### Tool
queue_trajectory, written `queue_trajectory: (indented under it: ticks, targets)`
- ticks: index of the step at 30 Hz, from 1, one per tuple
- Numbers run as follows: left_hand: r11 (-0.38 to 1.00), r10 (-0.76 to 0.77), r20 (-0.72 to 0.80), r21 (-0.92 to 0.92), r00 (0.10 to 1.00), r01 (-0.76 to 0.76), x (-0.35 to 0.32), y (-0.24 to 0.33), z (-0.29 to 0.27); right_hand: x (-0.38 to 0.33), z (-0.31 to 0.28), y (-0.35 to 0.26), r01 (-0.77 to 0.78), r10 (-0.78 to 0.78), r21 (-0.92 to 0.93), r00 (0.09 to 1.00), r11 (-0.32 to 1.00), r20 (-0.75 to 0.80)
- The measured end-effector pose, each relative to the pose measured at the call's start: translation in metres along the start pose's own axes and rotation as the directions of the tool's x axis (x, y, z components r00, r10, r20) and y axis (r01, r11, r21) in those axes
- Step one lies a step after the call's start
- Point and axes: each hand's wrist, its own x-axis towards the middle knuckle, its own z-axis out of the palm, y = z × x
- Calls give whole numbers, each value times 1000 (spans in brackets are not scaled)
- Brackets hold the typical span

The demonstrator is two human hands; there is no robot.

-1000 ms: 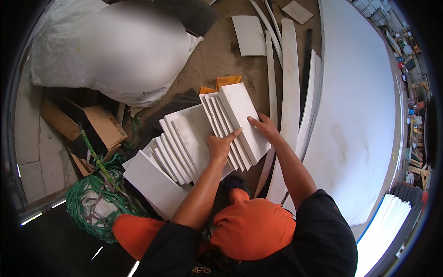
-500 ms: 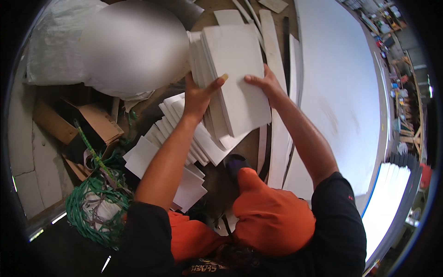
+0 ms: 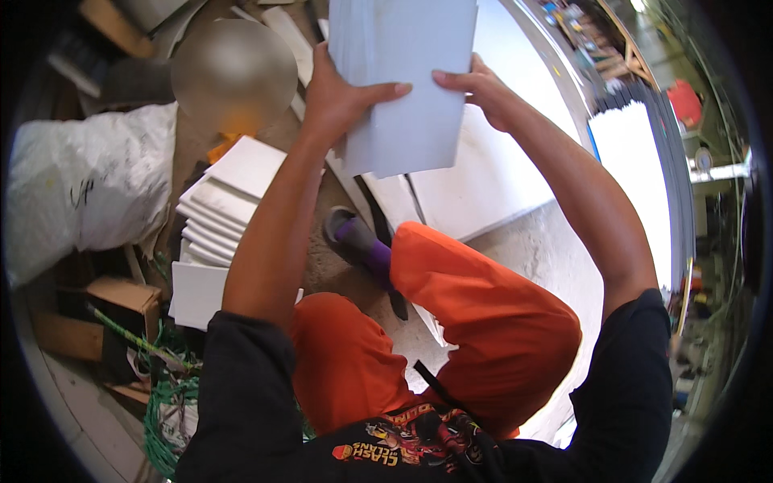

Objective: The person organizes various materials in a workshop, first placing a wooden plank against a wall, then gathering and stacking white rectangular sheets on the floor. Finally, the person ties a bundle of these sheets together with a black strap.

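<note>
A stack of white rectangular panels [image 3: 403,56] is held up in front of me, its upper end cut off by the picture's top edge. My left hand [image 3: 342,101] is closed on its left side, the thumb lying across the front panel. From the right, my right hand [image 3: 487,88] grips the opposite edge, thumb likewise on the face; its other fingers are hidden behind. Lower left, fanned white panels [image 3: 221,201] lie in an overlapping pile on the floor, partly behind my left forearm.
Large white sheets [image 3: 499,173] lie on the floor beyond my legs. At the left are a bulky white sack [image 3: 88,185], a cardboard box [image 3: 125,296] and a tangle of green rope [image 3: 165,427]. A stack of sheets [image 3: 636,185] stands at right.
My view has swung to the right. Both hands have carried the panels up and rightward, away from the fanned pile, and the stack now stands more upright.
</note>
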Motion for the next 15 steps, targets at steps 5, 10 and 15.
queue_trajectory:
  ticks: [5,10,15]
  targets:
    - [950,44,157,300,987,-90,-40,7,41,-44,-12,77,-138,137,36,990,990,36]
    - [905,71,171,404,983,-136,-71,-26,51,-79,44,178,-177,172,31,978,984,120]
    - [890,-24,121,454,992,-34,-130,-70,65,-193,144,361,-269,492,-583,829,766,264]
